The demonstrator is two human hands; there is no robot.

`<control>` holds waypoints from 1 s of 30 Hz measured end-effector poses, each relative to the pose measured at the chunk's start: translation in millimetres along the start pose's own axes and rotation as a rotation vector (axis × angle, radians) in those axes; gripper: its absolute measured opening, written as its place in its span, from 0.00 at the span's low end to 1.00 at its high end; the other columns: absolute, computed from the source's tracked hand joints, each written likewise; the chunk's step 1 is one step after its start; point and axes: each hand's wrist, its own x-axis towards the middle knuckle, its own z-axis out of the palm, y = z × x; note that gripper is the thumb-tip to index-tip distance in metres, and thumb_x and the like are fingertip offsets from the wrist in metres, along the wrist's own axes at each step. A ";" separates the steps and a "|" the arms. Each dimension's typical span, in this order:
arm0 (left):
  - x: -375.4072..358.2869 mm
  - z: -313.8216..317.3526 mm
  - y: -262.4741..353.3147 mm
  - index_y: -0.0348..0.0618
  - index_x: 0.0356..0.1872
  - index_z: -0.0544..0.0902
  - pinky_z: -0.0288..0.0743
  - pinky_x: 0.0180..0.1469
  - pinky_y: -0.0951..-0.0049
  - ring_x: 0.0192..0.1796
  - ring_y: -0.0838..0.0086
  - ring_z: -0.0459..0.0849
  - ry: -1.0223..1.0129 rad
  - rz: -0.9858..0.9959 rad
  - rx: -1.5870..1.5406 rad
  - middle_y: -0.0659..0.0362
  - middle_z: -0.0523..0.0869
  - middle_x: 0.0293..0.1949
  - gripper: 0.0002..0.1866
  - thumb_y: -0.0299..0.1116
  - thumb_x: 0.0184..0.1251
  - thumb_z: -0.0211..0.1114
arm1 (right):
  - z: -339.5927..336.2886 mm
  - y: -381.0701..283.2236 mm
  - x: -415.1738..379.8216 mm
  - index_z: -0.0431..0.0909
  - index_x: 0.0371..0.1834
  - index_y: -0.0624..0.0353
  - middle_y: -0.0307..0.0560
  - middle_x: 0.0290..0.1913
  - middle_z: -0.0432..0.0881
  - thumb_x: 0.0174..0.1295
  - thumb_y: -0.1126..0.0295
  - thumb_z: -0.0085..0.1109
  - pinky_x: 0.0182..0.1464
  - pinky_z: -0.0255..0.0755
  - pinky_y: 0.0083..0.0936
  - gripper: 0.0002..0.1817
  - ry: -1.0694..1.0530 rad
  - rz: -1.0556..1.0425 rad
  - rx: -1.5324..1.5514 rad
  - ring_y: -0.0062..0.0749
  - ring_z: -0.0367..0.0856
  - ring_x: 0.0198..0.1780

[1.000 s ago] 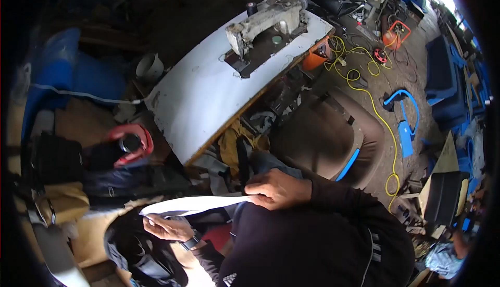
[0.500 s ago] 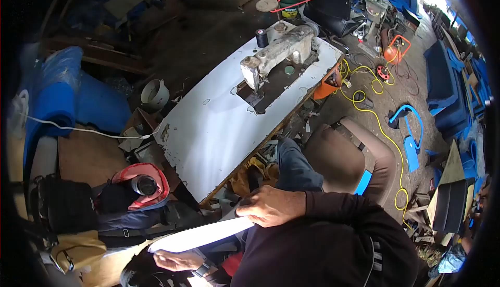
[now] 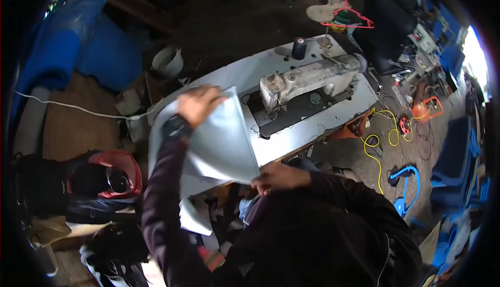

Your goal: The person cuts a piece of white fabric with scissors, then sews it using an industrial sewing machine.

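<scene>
A pale grey-white sheet of flexible material (image 3: 221,143) lies slanted over the left part of the sewing table, its near end overhanging the front edge. My left hand (image 3: 197,105), with a dark watch on the wrist, grips the sheet's far corner. At its near right corner, my right hand (image 3: 276,177) pinches the edge, slightly blurred. Just right of the sheet stands a worn sewing machine (image 3: 310,81) on the white tabletop (image 3: 286,146). Behind the machine is a dark thread spool (image 3: 299,48).
Another white piece (image 3: 195,218) hangs below the table's front edge. To the left are a red-lined bag (image 3: 130,169), a white bucket (image 3: 167,62) and blue rolled material (image 3: 57,52). A yellow cord (image 3: 379,167) runs across the floor at right.
The sheet has moved from beside my lap up onto the table. My left hand has swung forward to its far corner, and my right hand has shifted slightly forward. The view has turned.
</scene>
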 end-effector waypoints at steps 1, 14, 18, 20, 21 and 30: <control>-1.6 65.1 -10.4 0.50 0.52 0.87 0.85 0.50 0.56 0.45 0.58 0.91 -0.020 0.058 -0.021 0.54 0.92 0.47 0.21 0.54 0.71 0.68 | -25.1 29.1 15.2 0.86 0.42 0.63 0.48 0.34 0.90 0.77 0.58 0.55 0.37 0.81 0.24 0.18 -0.017 0.096 -0.006 0.28 0.89 0.33; -41.6 251.5 36.9 0.51 0.51 0.89 0.79 0.54 0.53 0.50 0.54 0.87 -0.133 -0.492 -0.284 0.54 0.91 0.45 0.24 0.58 0.64 0.72 | -111.3 165.4 -14.7 0.84 0.37 0.64 0.46 0.29 0.87 0.76 0.57 0.58 0.37 0.81 0.34 0.19 0.008 0.037 -0.505 0.38 0.87 0.31; -46.2 262.9 36.7 0.50 0.57 0.85 0.78 0.55 0.54 0.52 0.53 0.86 -0.012 -0.440 -0.243 0.53 0.89 0.49 0.27 0.55 0.65 0.72 | -115.5 96.6 -26.8 0.84 0.43 0.62 0.48 0.39 0.87 0.70 0.61 0.67 0.47 0.80 0.40 0.14 0.340 -0.144 -0.811 0.45 0.86 0.42; -42.4 261.0 39.7 0.50 0.60 0.84 0.75 0.60 0.55 0.56 0.55 0.83 -0.002 -0.423 -0.219 0.54 0.85 0.54 0.27 0.53 0.65 0.73 | -127.0 92.7 -21.9 0.84 0.48 0.61 0.50 0.48 0.86 0.67 0.62 0.69 0.53 0.79 0.41 0.15 0.431 -0.281 -0.955 0.47 0.85 0.49; -41.7 260.8 39.4 0.50 0.60 0.84 0.74 0.61 0.55 0.58 0.56 0.81 0.001 -0.416 -0.196 0.54 0.84 0.55 0.27 0.52 0.65 0.73 | -128.4 97.1 -14.7 0.84 0.52 0.61 0.51 0.52 0.85 0.66 0.63 0.70 0.55 0.79 0.41 0.16 0.463 -0.355 -1.038 0.47 0.83 0.53; -36.6 262.9 66.9 0.47 0.49 0.89 0.83 0.48 0.55 0.46 0.54 0.88 -0.062 -0.286 -0.142 0.52 0.90 0.47 0.13 0.39 0.69 0.67 | -133.4 155.6 -5.5 0.76 0.71 0.53 0.44 0.75 0.73 0.72 0.56 0.58 0.70 0.63 0.45 0.27 0.457 -0.605 -1.277 0.46 0.71 0.71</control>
